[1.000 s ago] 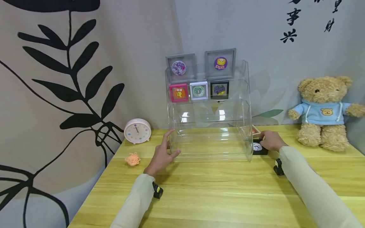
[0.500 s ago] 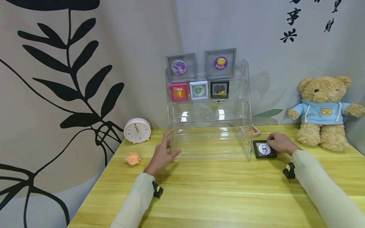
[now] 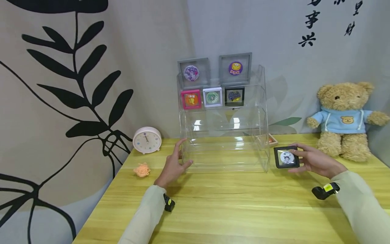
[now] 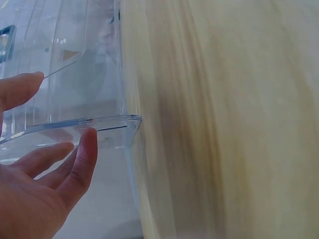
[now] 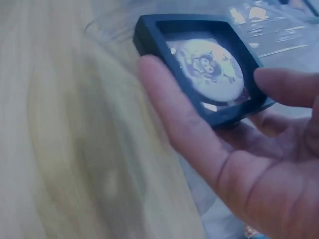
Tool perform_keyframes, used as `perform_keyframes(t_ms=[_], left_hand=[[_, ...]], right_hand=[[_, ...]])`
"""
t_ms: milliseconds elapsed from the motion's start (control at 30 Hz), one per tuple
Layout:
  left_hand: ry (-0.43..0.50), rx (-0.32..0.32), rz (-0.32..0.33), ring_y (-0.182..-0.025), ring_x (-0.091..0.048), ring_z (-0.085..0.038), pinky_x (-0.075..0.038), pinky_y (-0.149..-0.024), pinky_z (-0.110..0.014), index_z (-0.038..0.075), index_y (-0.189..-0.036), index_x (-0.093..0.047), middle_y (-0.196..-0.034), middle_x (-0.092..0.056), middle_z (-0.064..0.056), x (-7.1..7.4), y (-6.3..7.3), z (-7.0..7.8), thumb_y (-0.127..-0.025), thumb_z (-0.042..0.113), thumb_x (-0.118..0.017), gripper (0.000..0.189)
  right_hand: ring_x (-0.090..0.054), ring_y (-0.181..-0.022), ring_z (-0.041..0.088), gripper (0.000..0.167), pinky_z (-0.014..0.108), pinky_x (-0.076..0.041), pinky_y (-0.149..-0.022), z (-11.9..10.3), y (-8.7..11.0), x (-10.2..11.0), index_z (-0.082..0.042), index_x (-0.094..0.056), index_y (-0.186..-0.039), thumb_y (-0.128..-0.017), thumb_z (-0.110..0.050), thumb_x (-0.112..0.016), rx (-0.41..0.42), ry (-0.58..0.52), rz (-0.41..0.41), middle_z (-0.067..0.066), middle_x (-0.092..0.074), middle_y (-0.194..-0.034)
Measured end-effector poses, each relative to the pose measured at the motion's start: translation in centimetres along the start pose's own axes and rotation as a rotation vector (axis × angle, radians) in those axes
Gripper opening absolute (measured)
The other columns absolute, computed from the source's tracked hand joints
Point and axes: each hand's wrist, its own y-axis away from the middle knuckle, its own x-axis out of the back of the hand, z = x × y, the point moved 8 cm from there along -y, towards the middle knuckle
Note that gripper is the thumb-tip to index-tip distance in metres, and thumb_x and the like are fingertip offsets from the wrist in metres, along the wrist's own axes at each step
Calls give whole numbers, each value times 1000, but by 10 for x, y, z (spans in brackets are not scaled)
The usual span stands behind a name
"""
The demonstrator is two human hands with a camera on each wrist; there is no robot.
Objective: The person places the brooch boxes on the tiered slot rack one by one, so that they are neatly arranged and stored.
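Observation:
My right hand [image 3: 318, 161] holds a small black square display frame [image 3: 286, 157] by its right side, raised near the table. In the right wrist view, a round white badge with a cartoon figure shows in the frame [image 5: 214, 69], with my thumb on one edge and fingers beneath and along another. My left hand [image 3: 173, 168] is at the lower left side of a clear acrylic tiered display rack [image 3: 223, 159]. The left wrist view shows its digits on both sides of the rack's side panel [image 4: 89, 122], fingertips right at the edge.
Two grey frames [image 3: 235, 81] stand on the rack's top tier. Pink [image 3: 191, 99], white [image 3: 212, 97] and black [image 3: 234, 96] frames sit one tier lower. A wooden-edged frame [image 3: 272, 140] lies behind its right side. A clock [image 3: 147, 140], an orange ornament [image 3: 142, 170] and a teddy bear [image 3: 344, 122] flank it.
My right hand has drawn the black frame rightward from beside the rack, then lifted and tilted it, face toward me. My left hand has stayed at the rack.

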Motion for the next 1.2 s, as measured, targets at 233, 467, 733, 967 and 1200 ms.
perform_keyframes(t_ms=[233, 467, 733, 967, 1200], left_hand=[[-9, -17, 2, -122, -61, -48, -66, -66, -34, 49, -153, -22, -151, -47, -28, 0, -2, 3, -90, 12, -74, 91], [-3, -26, 3, -121, -63, -47, -66, -66, -34, 58, -149, -21, -151, -49, -26, 2, -5, 3, -91, 13, -74, 91], [-32, -31, 7, -121, -63, -46, -66, -67, -35, 48, -154, -22, -150, -50, -25, 1, -5, 3, -91, 13, -74, 89], [-46, -25, 16, -125, -61, -46, -66, -71, -39, 48, -154, -23, -150, -49, -27, 0, -3, 1, -89, 12, -76, 90], [-53, -26, 22, -126, -60, -47, -66, -79, -45, 45, -155, -23, -150, -48, -27, 1, -1, 0, -89, 14, -76, 90]], right_hand=[[-68, -98, 9, 43, 54, -57, -99, -30, 14, -24, -21, -41, -151, -111, -12, -30, 214, -169, -195, -6, -49, -126], [-68, -113, 17, 42, 48, -61, -95, -60, 13, -46, -16, -39, -152, -111, -15, -32, 297, 3, -135, 0, -51, -136], [-60, -113, -1, 49, 37, -59, -89, -78, -6, -63, -16, -46, -150, -104, -32, -54, 251, 435, 159, -11, -55, -133], [-67, -106, 7, 47, 36, -64, -88, -97, -33, -93, -10, -53, -144, -100, -24, -63, 287, 421, 118, -2, -62, -132], [-70, -101, 15, 45, 36, -64, -90, -127, -67, -118, -9, -54, -141, -97, -6, -62, 310, 418, 90, 20, -57, -139]])
